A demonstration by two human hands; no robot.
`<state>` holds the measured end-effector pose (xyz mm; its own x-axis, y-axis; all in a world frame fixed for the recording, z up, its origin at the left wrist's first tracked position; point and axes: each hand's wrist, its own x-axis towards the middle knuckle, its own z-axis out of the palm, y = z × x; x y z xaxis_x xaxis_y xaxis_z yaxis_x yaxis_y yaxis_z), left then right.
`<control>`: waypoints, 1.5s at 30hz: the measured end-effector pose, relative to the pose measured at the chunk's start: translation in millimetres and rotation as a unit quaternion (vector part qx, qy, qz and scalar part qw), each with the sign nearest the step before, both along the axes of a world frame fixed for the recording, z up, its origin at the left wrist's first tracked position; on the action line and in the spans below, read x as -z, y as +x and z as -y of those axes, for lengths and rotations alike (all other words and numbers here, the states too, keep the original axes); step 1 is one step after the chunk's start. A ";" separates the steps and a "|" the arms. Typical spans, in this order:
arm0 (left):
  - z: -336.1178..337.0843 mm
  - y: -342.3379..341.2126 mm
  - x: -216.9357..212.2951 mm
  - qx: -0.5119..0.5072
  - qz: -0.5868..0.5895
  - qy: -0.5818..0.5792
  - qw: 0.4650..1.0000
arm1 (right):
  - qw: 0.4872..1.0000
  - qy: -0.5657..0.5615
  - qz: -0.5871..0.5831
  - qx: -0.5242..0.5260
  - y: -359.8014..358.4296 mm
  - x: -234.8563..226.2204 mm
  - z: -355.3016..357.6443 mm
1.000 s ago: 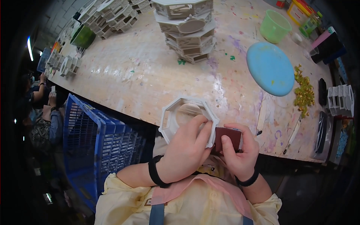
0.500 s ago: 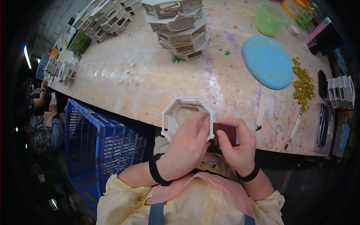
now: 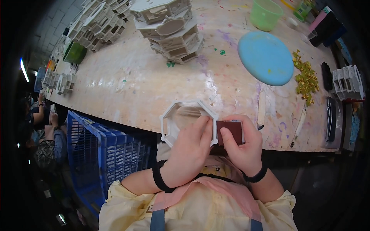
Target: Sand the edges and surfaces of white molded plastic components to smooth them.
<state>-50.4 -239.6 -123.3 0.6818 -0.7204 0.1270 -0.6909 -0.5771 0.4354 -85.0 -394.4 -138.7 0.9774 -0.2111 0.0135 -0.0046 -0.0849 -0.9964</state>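
Observation:
At the table's near edge, a pale grey octagonal frame (image 3: 168, 111) is held up with its hollow inside facing me. My left hand (image 3: 191, 150) grips its right wall, the fingers reaching inside over the rim. In my right hand (image 3: 245, 144) is a dark red-brown piece of sandpaper (image 3: 231, 131), pinched between thumb and fingers. The sandpaper lies against the outer right side of the frame. The fingertips behind the sandpaper are hidden.
Stacked grey frames (image 3: 175, 42) stand on the paint-stained table (image 3: 154, 88). To the right lie a blue round disc (image 3: 266, 58), golden trimmings (image 3: 307, 82) and a green tub (image 3: 266, 15). A blue plastic crate (image 3: 102, 142) stands at my left; another person (image 3: 50, 134) sits beyond it.
The view has shifted slightly, so the table items appear higher and further left. Both hands keep their hold on the frame and the sandpaper, with the sandpaper still against the frame's right side.

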 end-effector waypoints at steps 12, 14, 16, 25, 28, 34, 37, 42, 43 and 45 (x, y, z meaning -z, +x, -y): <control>-3.5 5.0 -2.9 -0.024 -0.020 -0.004 1.000 | 0.986 -0.096 0.020 -0.137 -4.6 -5.7 15.0; -4.4 5.1 -3.8 -0.041 -0.014 -0.008 0.999 | 0.992 -0.073 0.011 -0.104 -5.0 -8.0 19.3; -3.8 2.9 -4.2 -0.035 -0.034 -0.009 0.999 | 0.996 -0.043 -0.004 -0.074 -5.0 -9.1 19.8; 1.0 -1.8 -2.4 -0.021 0.023 0.010 0.999 | 0.998 0.047 -0.002 -0.037 -1.4 -4.5 7.3; -1.2 0.0 -0.7 -0.036 0.018 0.011 0.999 | 0.997 -0.022 0.038 -0.059 -2.9 -4.3 5.8; 1.3 -3.7 2.0 -0.014 0.018 0.013 1.000 | 0.998 -0.027 0.051 -0.009 -1.4 -1.6 5.6; 4.7 -4.4 2.7 0.004 0.053 -0.015 0.998 | 0.998 -0.013 0.055 -0.005 -0.8 -1.6 5.9; 1.3 -4.2 -0.5 0.001 -0.026 -0.012 1.000 | 0.998 -0.020 0.021 -0.047 -4.5 -6.1 11.5; 1.6 -4.4 -0.9 0.000 -0.046 -0.015 0.999 | 0.998 -0.026 0.002 -0.059 -5.9 -7.5 13.8; 2.2 -3.9 -1.7 -0.008 -0.056 -0.027 0.998 | 0.997 -0.031 -0.005 -0.078 -9.2 -9.3 17.2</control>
